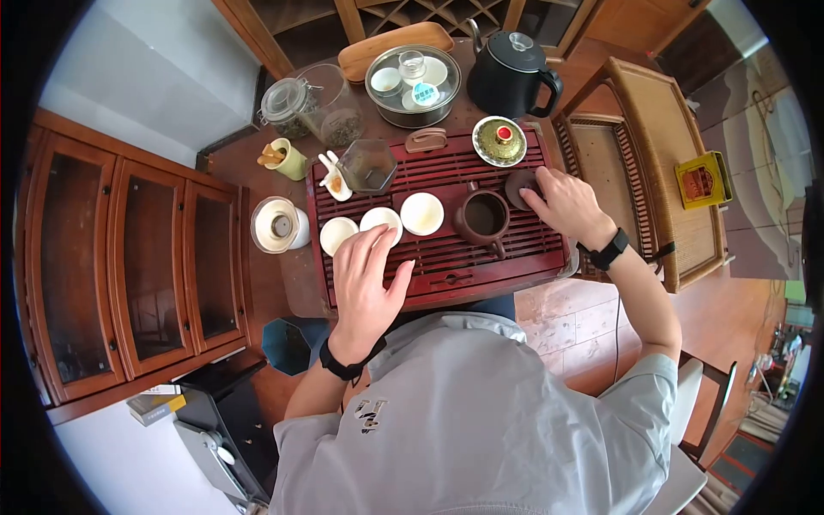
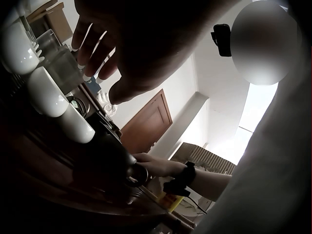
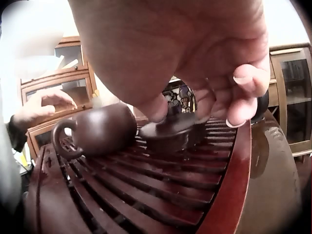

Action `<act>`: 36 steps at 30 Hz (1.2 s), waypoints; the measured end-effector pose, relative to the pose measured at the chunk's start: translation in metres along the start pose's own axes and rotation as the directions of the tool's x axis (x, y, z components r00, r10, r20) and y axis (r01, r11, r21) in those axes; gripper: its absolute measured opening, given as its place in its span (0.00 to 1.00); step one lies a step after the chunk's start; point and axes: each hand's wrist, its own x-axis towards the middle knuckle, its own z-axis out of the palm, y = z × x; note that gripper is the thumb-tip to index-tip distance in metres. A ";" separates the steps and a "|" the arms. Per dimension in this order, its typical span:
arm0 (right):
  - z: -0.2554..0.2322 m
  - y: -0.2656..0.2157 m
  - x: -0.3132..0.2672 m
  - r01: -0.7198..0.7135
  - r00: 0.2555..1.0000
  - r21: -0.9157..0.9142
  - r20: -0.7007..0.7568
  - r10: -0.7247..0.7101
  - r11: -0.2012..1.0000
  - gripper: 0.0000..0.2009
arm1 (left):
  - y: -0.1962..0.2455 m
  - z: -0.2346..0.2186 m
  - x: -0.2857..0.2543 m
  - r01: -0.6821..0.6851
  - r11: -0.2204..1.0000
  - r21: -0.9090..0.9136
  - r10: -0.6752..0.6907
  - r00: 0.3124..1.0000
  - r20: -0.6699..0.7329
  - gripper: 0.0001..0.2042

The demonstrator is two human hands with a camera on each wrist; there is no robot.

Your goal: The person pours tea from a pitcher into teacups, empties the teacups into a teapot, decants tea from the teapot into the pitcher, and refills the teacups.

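Three white cups (image 1: 339,236) (image 1: 421,214) (image 2: 48,92) stand in a row on the red slatted tray (image 1: 446,292). Over the middle one my left hand (image 1: 365,279) (image 2: 141,48) hovers, fingers extended and thumb apart, holding nothing. The brown teapot (image 1: 482,215) (image 3: 105,130) is uncovered, right of the cups. Just right of it, my right hand (image 1: 568,204) (image 3: 190,53) pinches the dark lid (image 1: 520,190) (image 3: 170,136) between thumb and fingers, low over the slats or resting on them. The knob is partly hidden by the hand.
Behind the cups are a glass pitcher (image 1: 367,166) and white utensils (image 1: 335,180). A green-gold lidded bowl (image 1: 499,142) sits at the tray's back right, below a black kettle (image 1: 515,77). A strainer cup (image 1: 280,225) stands left of the tray; a wicker shelf (image 1: 661,129) is at right.
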 end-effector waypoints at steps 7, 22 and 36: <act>-0.004 -0.016 0.008 -0.003 0.998 -0.044 0.055 0.005 0.999 0.14 | -0.011 -0.003 -0.001 -0.012 1.000 -0.020 0.013 0.998 0.053 0.23; -0.045 -0.076 0.002 0.082 0.986 0.020 -0.147 -0.079 0.996 0.12 | -0.004 0.007 0.016 -0.144 0.976 -0.164 0.167 0.977 0.135 0.22; -0.024 -0.092 0.010 0.087 0.996 0.091 -0.014 -0.086 0.992 0.11 | 0.013 0.027 0.027 -0.200 0.957 -0.209 0.252 0.931 0.265 0.28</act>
